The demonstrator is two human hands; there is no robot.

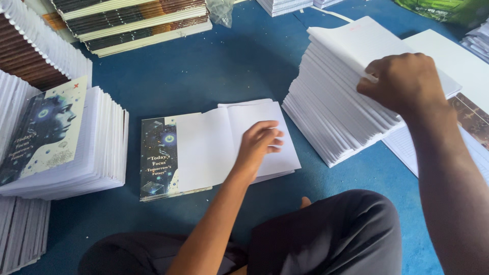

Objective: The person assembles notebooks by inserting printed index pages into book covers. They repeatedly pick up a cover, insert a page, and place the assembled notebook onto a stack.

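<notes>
Fingers of left hand (pixel 260 142) curled, pressing flat white sheets (pixel 244 140) lying under them on a glossy dark-covered notebook (pixel 159 158). Right hand (pixel 405 84) fingertips pinch the top sheet of a fanned, matte paper stack (pixel 336 112).

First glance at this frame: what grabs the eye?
The tall slanted stack of white paper bundles at right, with the right hand gripping its top sheets. At centre, the left hand presses white pages onto an open dark-printed cover on the blue floor. Finished notebooks pile up at left.
</notes>
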